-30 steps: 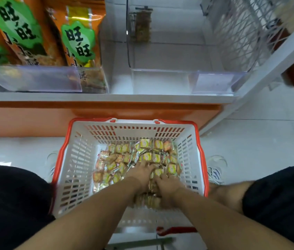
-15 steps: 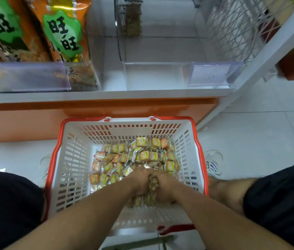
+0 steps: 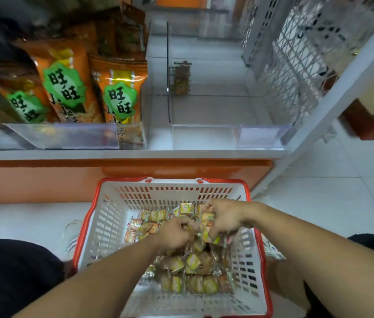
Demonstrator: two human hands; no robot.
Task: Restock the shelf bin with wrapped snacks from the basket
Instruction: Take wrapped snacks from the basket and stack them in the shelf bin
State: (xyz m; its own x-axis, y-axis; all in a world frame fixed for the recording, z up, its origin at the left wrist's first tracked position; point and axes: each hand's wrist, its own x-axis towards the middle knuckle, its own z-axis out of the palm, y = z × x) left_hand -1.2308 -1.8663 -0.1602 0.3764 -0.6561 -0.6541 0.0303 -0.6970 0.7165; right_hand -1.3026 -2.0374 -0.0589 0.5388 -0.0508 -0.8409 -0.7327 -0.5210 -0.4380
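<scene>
A single head-worn wide-angle camera looks forward and steeply down from above the person's forearms. The basket [image 3: 103, 228] fills the near lower centre; the shelf [image 3: 135, 154] crosses the upper frame, farther off. Edges bow from lens distortion. No second view exists.

- The clear bin [image 3: 231, 106] is open on top, with one small packet [image 3: 182, 82] at its back
- Left of the bin, orange snack bags [image 3: 103, 88] fill the shelf
- Right of the bin, a white mesh panel [image 3: 296, 72] closes that side (reach from above)
</scene>
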